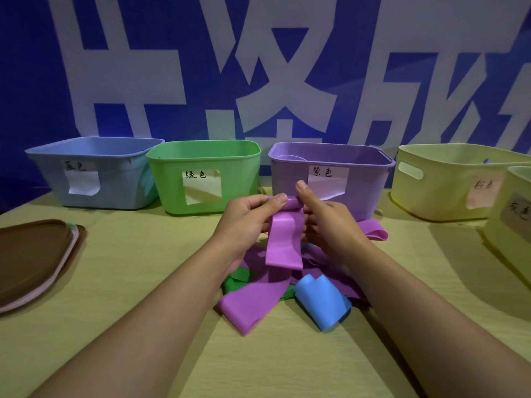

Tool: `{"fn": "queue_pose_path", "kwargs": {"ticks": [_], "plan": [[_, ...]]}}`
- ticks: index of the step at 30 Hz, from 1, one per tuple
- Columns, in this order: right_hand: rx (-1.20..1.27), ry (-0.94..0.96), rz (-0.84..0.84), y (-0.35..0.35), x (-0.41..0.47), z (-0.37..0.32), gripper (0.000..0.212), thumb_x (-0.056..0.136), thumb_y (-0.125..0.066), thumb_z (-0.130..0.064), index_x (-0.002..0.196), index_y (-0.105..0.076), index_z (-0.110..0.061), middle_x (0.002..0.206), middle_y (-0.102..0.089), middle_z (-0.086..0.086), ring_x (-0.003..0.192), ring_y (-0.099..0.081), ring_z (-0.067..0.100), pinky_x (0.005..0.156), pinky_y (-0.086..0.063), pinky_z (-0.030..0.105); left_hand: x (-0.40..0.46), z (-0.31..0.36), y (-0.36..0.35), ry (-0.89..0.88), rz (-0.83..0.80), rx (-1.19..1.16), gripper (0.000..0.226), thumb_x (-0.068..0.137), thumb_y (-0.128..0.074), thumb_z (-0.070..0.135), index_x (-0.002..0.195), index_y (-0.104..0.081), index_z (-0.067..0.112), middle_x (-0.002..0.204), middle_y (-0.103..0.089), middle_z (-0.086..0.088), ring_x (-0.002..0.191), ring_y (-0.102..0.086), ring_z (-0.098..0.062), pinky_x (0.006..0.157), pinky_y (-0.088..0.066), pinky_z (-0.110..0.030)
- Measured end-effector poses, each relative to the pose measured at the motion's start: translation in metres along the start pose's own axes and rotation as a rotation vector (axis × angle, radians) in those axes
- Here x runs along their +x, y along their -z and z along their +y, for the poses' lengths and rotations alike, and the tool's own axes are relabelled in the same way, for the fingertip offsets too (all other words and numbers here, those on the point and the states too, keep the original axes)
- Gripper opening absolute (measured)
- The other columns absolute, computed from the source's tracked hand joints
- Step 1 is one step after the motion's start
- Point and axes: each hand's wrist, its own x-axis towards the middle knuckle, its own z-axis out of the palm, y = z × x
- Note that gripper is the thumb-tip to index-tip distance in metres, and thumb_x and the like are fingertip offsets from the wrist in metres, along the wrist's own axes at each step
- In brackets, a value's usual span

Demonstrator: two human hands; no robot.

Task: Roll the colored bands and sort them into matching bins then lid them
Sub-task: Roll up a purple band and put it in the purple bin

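My left hand (247,216) and right hand (324,216) both pinch the top of a purple band (284,242) above the band pile (275,291), in front of the purple bin (330,179); I should roll tight, edges aligned, tail taut.

We see five bins (330,156) in a row at the back of the table (143,268), the lids (34,259) at left, the bands (287,282) in front at middle.
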Motion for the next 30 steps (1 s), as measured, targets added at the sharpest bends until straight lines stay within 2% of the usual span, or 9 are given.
{"fn": "queue_pose_path", "kwargs": {"ticks": [3,7,11,14,19,22,25,28,30], "plan": [[-0.075,-0.001,0.029,0.0014,0.0005,0.001,0.059,0.087,-0.065,-0.066,0.086,-0.069,-0.007,0.069,-0.061,0.009,0.063,-0.058,0.021,0.061,-0.05,0.032,0.0007,-0.001,0.0004,-0.021,-0.017,0.027,0.018,0.095,-0.071,0.02,0.105,-0.076,0.005,0.096,-0.078,-0.008,0.082,-0.072,-0.017,0.079,-0.058,-0.025],[-0.147,0.022,0.061,0.0029,0.0015,0.0026,0.063,0.084,-0.067,-0.067,0.093,-0.077,-0.005,0.068,-0.065,0.007,0.063,-0.063,0.019,0.06,-0.054,0.032,0.0002,-0.0014,0.0,-0.064,-0.015,0.058,0.019,0.094,-0.071,0.014,0.108,-0.075,0.001,0.1,-0.078,-0.012,0.083,-0.073,-0.016,0.076,-0.059,-0.021],[-0.226,0.051,0.094,0.0037,0.0055,0.0056,0.064,0.075,-0.071,-0.076,0.088,-0.082,-0.015,0.09,-0.078,0.014,0.092,-0.074,0.036,0.091,-0.059,0.055,0.0001,-0.0013,0.0004,-0.079,-0.013,0.059,0.019,0.093,-0.071,0.008,0.11,-0.074,-0.001,0.106,-0.076,-0.02,0.084,-0.073,-0.017,0.075,-0.058,-0.02],[-0.24,0.073,0.069,0.0015,0.0051,0.0073,0.066,0.067,-0.069,-0.081,0.09,-0.082,-0.02,0.093,-0.078,0.016,0.099,-0.071,0.042,0.092,-0.056,0.063,-0.0001,-0.0014,0.0009,-0.079,-0.018,0.058,0.018,0.093,-0.071,0.005,0.11,-0.074,0.001,0.107,-0.076,-0.02,0.084,-0.073,-0.017,0.075,-0.059,-0.022],[-0.194,0.092,0.043,0.004,0.005,0.0066,0.044,0.09,-0.071,-0.052,0.094,-0.08,-0.01,0.092,-0.078,0.014,0.096,-0.073,0.039,0.087,-0.061,0.053,-0.0001,-0.0015,0.0023,-0.066,-0.021,0.046,0.017,0.092,-0.071,0.002,0.107,-0.075,0.008,0.105,-0.077,-0.016,0.089,-0.072,-0.019,0.077,-0.061,-0.025],[-0.162,0.109,0.019,0.0036,0.0042,0.0062,0.036,0.094,-0.071,-0.041,0.096,-0.078,-0.006,0.089,-0.078,0.015,0.079,-0.072,0.029,0.07,-0.061,0.037,0.0004,-0.0023,0.0031,-0.044,-0.026,0.041,0.023,0.091,-0.07,-0.001,0.113,-0.073,0.005,0.113,-0.074,-0.019,0.094,-0.072,-0.022,0.081,-0.061,-0.029],[-0.153,0.125,0.012,0.0035,0.0057,0.0077,0.031,0.095,-0.071,-0.035,0.098,-0.078,-0.004,0.092,-0.076,0.02,0.076,-0.067,0.024,0.063,-0.055,0.033,0.0013,-0.0005,0.002,-0.012,-0.029,0.003,0.023,0.093,-0.068,0.0,0.115,-0.071,0.003,0.113,-0.075,-0.018,0.091,-0.072,-0.02,0.074,-0.06,-0.026],[-0.146,0.144,-0.012,0.0033,0.0073,0.0085,0.025,0.095,-0.071,-0.031,0.099,-0.078,-0.007,0.095,-0.076,0.019,0.08,-0.068,0.025,0.066,-0.056,0.036,-0.0011,0.0031,-0.0017,0.049,-0.009,-0.039,0.023,0.098,-0.065,0.019,0.115,-0.071,0.004,0.095,-0.077,-0.008,0.073,-0.072,-0.011,0.061,-0.055,-0.02],[-0.129,0.153,-0.018,0.0028,0.0072,0.0083,0.021,0.096,-0.071,-0.026,0.101,-0.078,-0.007,0.096,-0.076,0.02,0.081,-0.067,0.025,0.075,-0.058,0.043,-0.0023,0.0019,-0.0027,0.094,-0.009,0.006,0.033,0.099,-0.063,0.036,0.108,-0.076,0.008,0.089,-0.078,-0.006,0.071,-0.073,-0.013,0.063,-0.056,-0.022]]}}
